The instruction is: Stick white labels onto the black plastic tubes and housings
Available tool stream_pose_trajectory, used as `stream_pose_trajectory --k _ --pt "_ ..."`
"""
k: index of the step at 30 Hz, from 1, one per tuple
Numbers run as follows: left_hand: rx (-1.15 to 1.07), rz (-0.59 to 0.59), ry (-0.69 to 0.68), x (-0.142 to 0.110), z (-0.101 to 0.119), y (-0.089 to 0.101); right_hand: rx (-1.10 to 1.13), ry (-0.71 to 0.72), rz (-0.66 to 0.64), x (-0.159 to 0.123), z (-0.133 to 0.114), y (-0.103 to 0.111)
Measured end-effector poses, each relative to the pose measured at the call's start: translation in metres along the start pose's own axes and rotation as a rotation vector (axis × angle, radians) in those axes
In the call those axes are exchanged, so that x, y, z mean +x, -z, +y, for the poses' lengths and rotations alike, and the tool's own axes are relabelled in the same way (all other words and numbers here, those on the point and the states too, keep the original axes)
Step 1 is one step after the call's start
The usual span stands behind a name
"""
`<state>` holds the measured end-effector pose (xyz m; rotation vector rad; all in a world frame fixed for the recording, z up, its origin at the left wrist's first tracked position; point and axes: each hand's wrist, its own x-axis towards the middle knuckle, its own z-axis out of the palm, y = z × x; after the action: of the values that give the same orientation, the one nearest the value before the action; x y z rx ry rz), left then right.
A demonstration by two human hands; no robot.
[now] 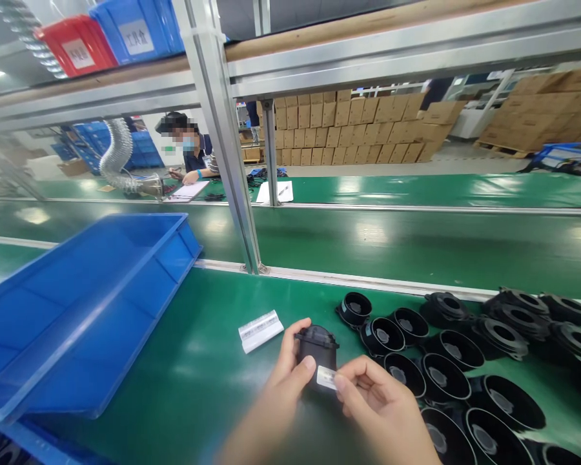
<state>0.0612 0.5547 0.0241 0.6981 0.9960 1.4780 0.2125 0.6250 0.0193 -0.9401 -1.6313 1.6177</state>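
Note:
In the head view my left hand (290, 371) is wrapped round a black round housing (318, 345), which looks like a small speaker and is turned on its side. A small white label (326, 377) lies against the housing's side. My right hand (368, 394) pinches the label's right end between thumb and forefinger. Whether the label is stuck down cannot be made out. Left of my hands a white label sheet (260, 330) with printed rows rests on the green bench.
Several black round speaker housings (446, 376) crowd the bench at the right. A large blue bin (91, 310) stands at the left. A metal post (225, 135) rises beyond the label sheet. Across the green conveyor (368, 232) sits another person (193, 148).

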Motion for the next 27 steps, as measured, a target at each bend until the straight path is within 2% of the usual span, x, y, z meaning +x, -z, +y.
stream_pose_trajectory --k 17,27 --pt "0.037 -0.003 -0.007 -0.0022 0.0 0.0015 0.011 -0.043 -0.033 -0.0013 -0.0052 -0.0006" --pt "0.009 0.036 -0.024 -0.0019 0.0047 -0.0067 0.023 -0.04 -0.035 0.0004 -0.0047 -0.0011"
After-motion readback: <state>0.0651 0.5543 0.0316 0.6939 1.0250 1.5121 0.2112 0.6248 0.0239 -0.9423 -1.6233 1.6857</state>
